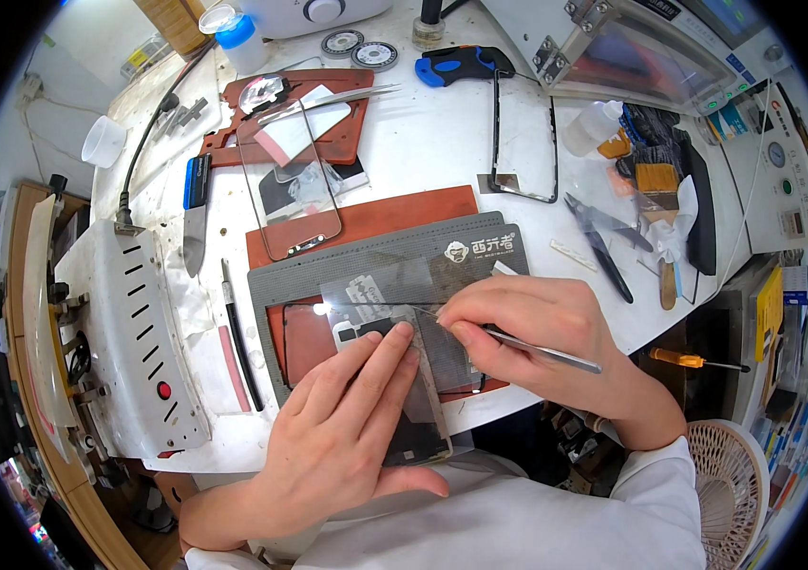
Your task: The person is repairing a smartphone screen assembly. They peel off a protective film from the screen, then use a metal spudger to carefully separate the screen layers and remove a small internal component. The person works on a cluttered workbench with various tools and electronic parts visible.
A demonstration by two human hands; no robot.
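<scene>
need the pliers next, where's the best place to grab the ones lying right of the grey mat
Take the pliers by the dark handles, the lower end nearest the table's front edge, coming in from the right. They lie flat with the metal jaws pointing up and away, and the handles spread slightly, so fingers can close around both. The right hand, now holding tweezers, is closest.

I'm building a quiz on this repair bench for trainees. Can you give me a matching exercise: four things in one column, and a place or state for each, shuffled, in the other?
Things:
1. metal tweezers
2. left hand
3. orange-handled screwdriver
4. blue-capped bottle

Places or states:
A. lies at the table's right edge
B. stands at the far side of the table
C. pressed flat on the dark phone screen
D. held in the right hand

Pairs: 1-D, 2-C, 3-A, 4-B
</scene>
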